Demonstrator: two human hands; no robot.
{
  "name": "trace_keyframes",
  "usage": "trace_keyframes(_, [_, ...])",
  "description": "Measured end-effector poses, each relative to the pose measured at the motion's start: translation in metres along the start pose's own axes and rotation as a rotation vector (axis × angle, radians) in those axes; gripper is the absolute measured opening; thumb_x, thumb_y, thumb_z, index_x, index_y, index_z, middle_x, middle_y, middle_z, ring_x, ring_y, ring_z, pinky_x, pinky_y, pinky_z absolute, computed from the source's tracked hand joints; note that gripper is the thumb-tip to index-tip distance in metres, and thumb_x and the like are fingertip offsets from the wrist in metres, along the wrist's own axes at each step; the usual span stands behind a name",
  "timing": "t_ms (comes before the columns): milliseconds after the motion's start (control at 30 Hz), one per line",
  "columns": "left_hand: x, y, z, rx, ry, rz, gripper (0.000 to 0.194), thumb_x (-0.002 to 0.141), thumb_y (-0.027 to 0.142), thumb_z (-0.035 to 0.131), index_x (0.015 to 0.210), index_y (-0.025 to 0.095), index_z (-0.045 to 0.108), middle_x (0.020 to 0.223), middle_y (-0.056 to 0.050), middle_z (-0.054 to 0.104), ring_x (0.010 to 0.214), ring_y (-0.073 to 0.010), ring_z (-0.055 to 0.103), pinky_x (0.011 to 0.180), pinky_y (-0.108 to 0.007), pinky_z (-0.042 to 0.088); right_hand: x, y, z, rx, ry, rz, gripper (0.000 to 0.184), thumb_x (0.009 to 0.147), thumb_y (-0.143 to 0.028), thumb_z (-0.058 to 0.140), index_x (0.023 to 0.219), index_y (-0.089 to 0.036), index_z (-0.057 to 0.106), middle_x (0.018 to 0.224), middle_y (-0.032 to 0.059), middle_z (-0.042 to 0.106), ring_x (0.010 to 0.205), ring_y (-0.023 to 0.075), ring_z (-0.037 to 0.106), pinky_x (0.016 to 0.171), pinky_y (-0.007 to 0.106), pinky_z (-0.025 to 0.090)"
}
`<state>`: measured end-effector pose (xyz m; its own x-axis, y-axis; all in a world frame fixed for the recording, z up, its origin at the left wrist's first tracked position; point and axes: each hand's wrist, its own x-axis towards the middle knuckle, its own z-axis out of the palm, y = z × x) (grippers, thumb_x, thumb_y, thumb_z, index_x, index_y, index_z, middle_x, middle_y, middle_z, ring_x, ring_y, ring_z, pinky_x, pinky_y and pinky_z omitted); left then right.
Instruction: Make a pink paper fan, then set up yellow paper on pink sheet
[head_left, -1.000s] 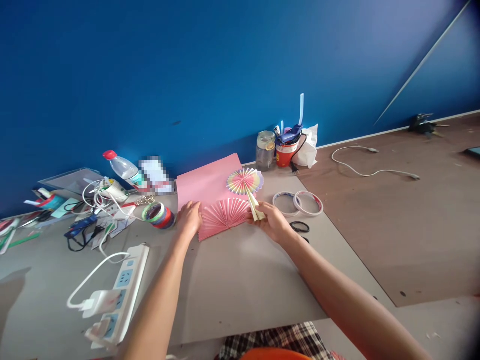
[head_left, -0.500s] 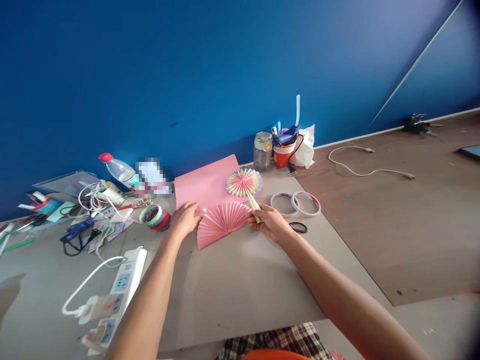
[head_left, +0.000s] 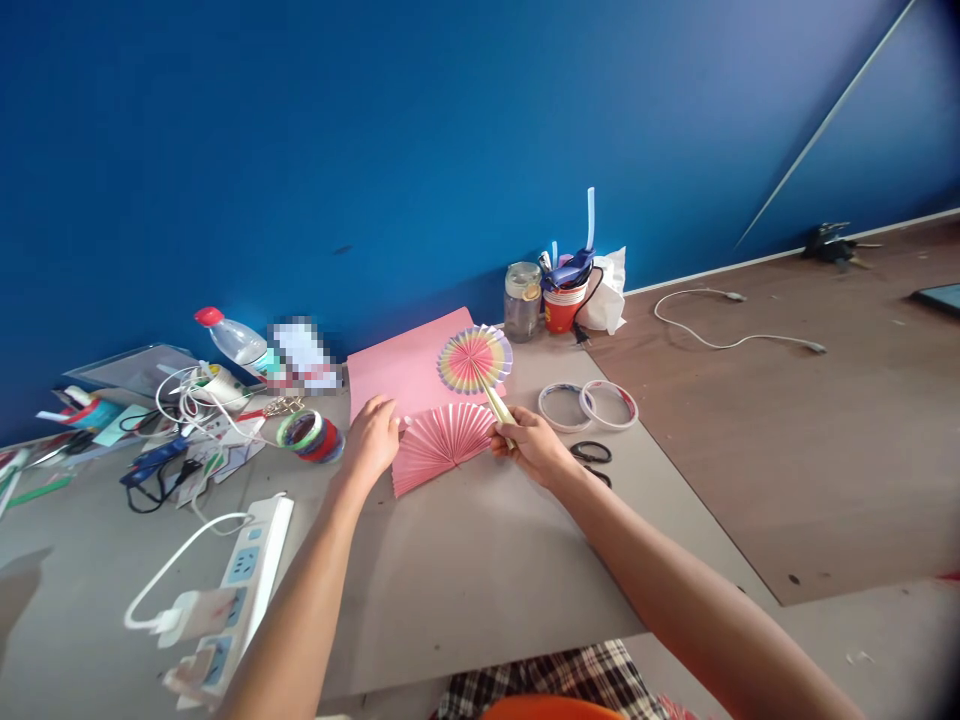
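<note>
My right hand [head_left: 531,447] is closed around the pale yellow handle of a round pleated paper fan [head_left: 474,360], its disc coloured pink, yellow and lilac. The disc is raised over a flat pink paper sheet [head_left: 390,362]. Below it, a pink pleated paper half-fan [head_left: 442,445] lies spread on the table, its right end partly behind my right fingers. My left hand [head_left: 373,437] rests by the half-fan's upper left edge, fingers loosely bent and apart. Whether it touches the paper is unclear. A small whitish bit shows by its thumb.
Tape rolls [head_left: 616,405] and black-handled scissors [head_left: 591,452] lie at right. A glass jar [head_left: 523,303] and red paper cup [head_left: 564,312] stand by the wall. At left are stacked tapes [head_left: 319,437], a bottle [head_left: 238,342], tangled cables and a power strip [head_left: 251,560].
The round fan has tilted up toward me and shifted left, so its disc faces me more. More of the scissors shows beside my right arm. My left hand has barely moved.
</note>
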<state>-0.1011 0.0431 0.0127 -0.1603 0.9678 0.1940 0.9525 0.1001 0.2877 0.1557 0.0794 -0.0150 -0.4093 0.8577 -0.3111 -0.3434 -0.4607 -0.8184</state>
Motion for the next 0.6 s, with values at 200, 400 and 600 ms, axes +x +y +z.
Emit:
trace_keyframes(200, [-0.009, 0.060, -0.004, -0.887, 0.034, -0.154, 0.040, 0.080, 0.031, 0.061, 0.117, 0.019, 0.055, 0.125, -0.012, 0.059, 0.116, -0.0253, 0.057, 0.102, -0.042, 0.043, -0.006, 0.009, 0.006, -0.535, 0.091, -0.401, 0.023, 0.078, -0.022, 0.053, 0.100, -0.017, 0.056, 0.065, -0.0009, 0.058, 0.060, 0.0142, 0.053, 0.060, 0.028, 0.043])
trace_keyframes(400, [-0.022, 0.097, 0.003, -1.599, -0.023, -0.210, 0.032, 0.063, 0.036, 0.081, 0.079, 0.018, 0.059, 0.077, -0.002, 0.065, 0.096, -0.0220, 0.065, 0.096, -0.039, 0.047, -0.013, 0.009, 0.010, -1.252, 0.154, -0.933, 0.039, 0.086, -0.011, 0.035, 0.122, -0.014, 0.051, 0.103, 0.0138, 0.063, 0.087, 0.0234, 0.058, 0.075, 0.036, 0.041])
trace_keyframes(600, [-0.023, 0.107, 0.005, -1.930, 0.005, -0.309, 0.028, 0.066, 0.029, 0.077, 0.066, 0.017, 0.052, 0.076, -0.003, 0.066, 0.090, -0.0203, 0.067, 0.094, -0.041, 0.047, -0.011, 0.009, 0.007, -1.342, 0.166, -0.893, 0.045, 0.086, -0.029, 0.050, 0.127, -0.010, 0.045, 0.109, 0.0166, 0.061, 0.094, 0.0277, 0.056, 0.076, 0.038, 0.039])
